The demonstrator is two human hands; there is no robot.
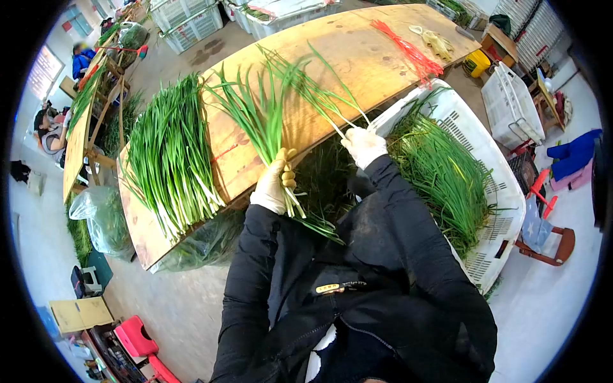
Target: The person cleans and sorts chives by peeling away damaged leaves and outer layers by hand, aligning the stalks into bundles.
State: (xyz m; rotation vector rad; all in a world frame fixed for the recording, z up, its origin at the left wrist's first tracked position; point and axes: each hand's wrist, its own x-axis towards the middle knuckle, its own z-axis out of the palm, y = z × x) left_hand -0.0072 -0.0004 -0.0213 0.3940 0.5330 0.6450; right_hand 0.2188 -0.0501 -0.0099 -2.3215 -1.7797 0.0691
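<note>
We hold the bunch of flat green leaves with pale stalks (263,124) at the near edge of the brown wooden bench (345,51), fingers of the pale-gloved left hand (273,186) curled round the stalks. The white-gloved right hand (365,145) pinches several thin green stalks (299,82) by their pale ends. We advise a light grip and level stalk ends. Left fingers cover the bunch's middle; the black right sleeve (421,220) hides part of the white slotted plastic crate (502,220).

Green stalks (260,127) partly hidden by left hand (273,184), yellow label (329,288) too small to read, bag (203,246) partly behind table (345,38)
</note>
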